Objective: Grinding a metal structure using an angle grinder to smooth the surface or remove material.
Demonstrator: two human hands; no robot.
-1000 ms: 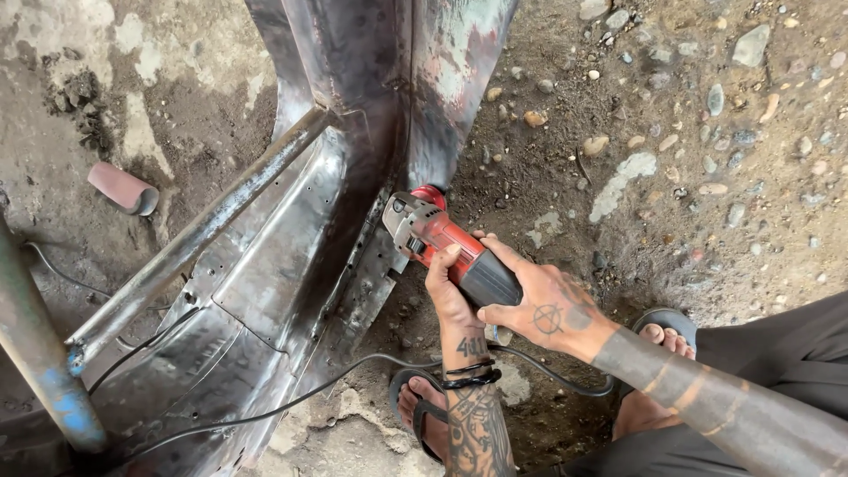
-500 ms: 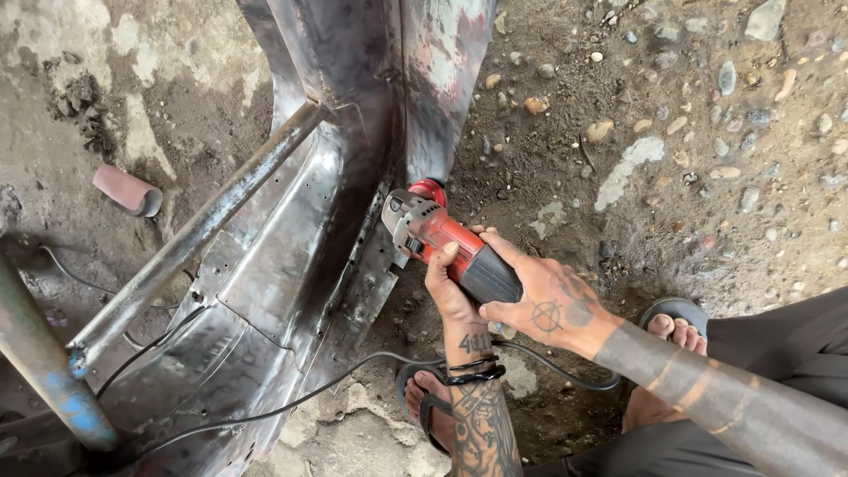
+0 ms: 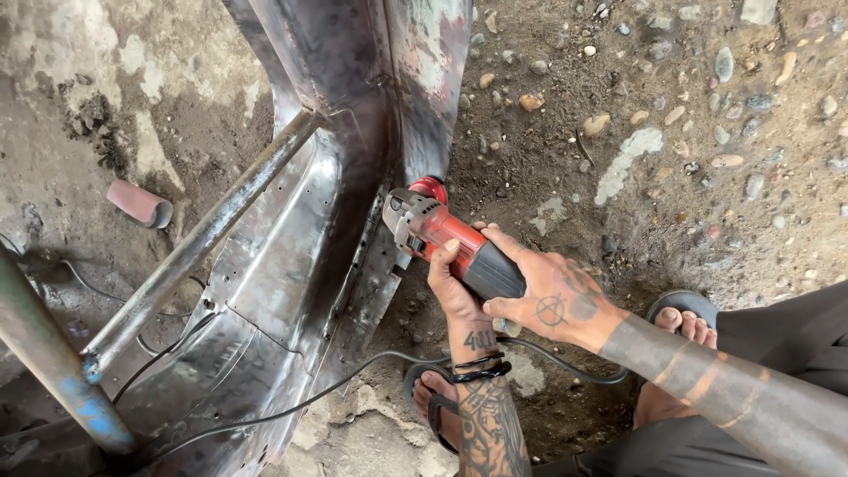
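Note:
Both my hands grip a red and black angle grinder (image 3: pixel 439 231). My left hand (image 3: pixel 457 284) wraps the body from below, near the grey gear head. My right hand (image 3: pixel 548 296) holds the black rear part from above. The grinder's head presses against the edge of a dark, bare sheet-metal body panel (image 3: pixel 291 274) lying on the ground. A black power cord (image 3: pixel 291 406) runs from the grinder across the dirt to the left. The disc itself is hidden behind the guard.
A steel tube (image 3: pixel 190 256) lies diagonally over the panel, and a blue-marked pipe (image 3: pixel 53 371) stands at the lower left. A small reddish cylinder (image 3: pixel 137 203) rests on the dirt. My sandalled feet (image 3: pixel 680 327) sit on stony ground.
The view shifted slightly; the grinder and both hands stay at the same spot on the panel's edge.

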